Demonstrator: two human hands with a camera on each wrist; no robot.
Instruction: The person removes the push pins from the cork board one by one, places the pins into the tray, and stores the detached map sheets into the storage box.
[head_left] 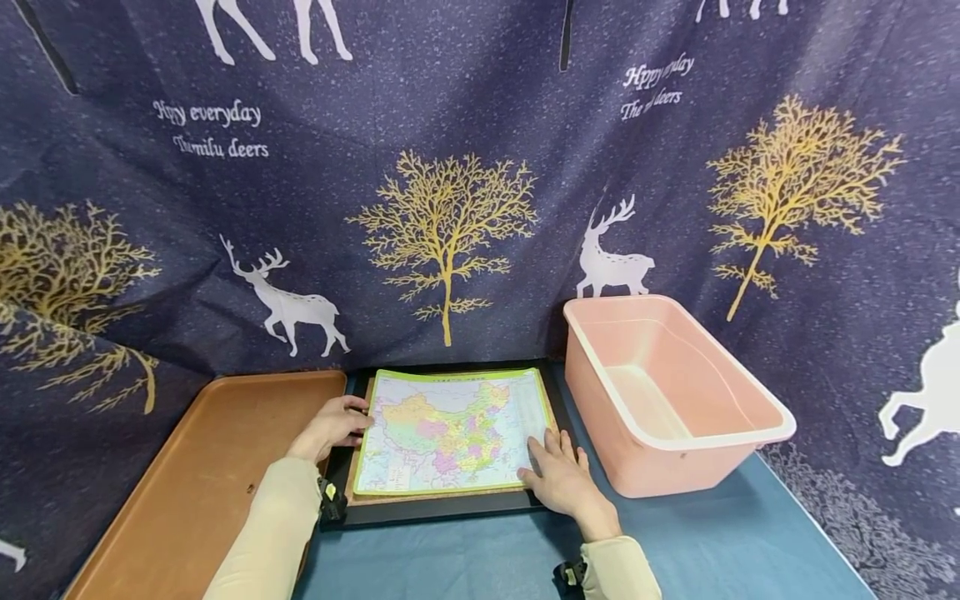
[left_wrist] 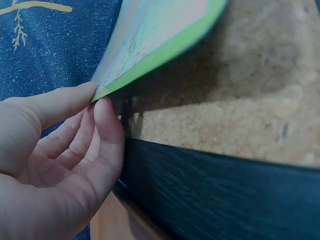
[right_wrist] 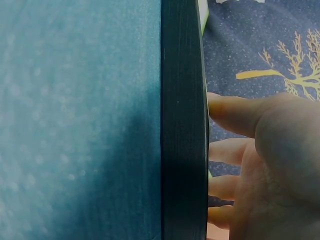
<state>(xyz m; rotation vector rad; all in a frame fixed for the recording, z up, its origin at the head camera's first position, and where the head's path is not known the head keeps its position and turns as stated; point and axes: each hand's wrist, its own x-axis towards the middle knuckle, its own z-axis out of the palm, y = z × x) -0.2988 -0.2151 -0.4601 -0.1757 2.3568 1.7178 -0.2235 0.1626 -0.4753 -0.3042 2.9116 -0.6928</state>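
Observation:
A map sheet [head_left: 442, 429] with a bright green border lies over a cork board [left_wrist: 280, 110] in a black frame [head_left: 435, 510]. At its left side, my left hand [head_left: 335, 427] pinches the green edge between thumb and finger; the left wrist view shows that corner [left_wrist: 150, 65] lifted off the cork. My right hand [head_left: 566, 482] rests at the sheet's lower right, fingers spread and fairly straight over its edge. In the right wrist view the frame's side hides the fingertips of the right hand [right_wrist: 270, 160].
A brown tray [head_left: 202, 467] stands left of the frame, under my left forearm. To the right is a pink plastic tub [head_left: 652, 467] with a white rim. Blue cloth [head_left: 442, 558] covers the table, and a dark curtain [head_left: 480, 100] with deer and trees hangs behind.

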